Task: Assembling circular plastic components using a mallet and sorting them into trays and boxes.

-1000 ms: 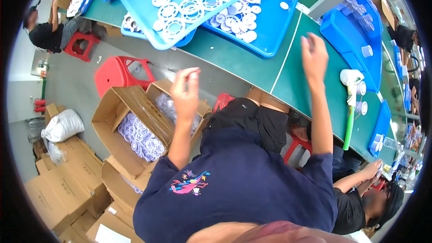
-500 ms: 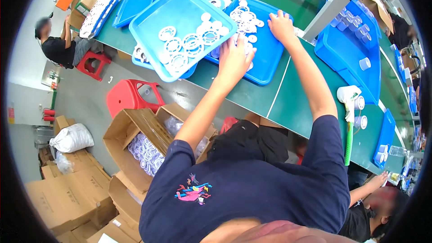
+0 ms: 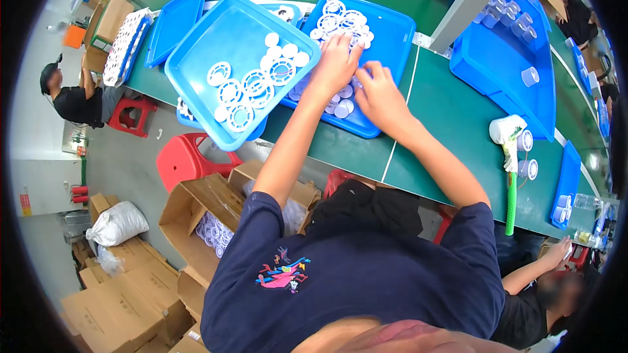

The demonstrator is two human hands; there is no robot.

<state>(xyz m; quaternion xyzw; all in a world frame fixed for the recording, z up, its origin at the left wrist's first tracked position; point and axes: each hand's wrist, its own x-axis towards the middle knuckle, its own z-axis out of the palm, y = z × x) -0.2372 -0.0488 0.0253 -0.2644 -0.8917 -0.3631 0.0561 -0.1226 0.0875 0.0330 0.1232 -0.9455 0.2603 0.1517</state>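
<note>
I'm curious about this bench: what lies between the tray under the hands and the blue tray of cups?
The head view shows green tabletop, a thin white line and, farther back, a grey post.

Nothing legible to me: marks on the brown carton (image 3: 112, 312) and red wall sign (image 3: 25, 204) too small.

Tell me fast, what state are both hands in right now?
Left hand: fingers over white pieces in the blue tray; grip cannot be told.
Right hand: fingers curled over that tray; grip cannot be told.
</note>
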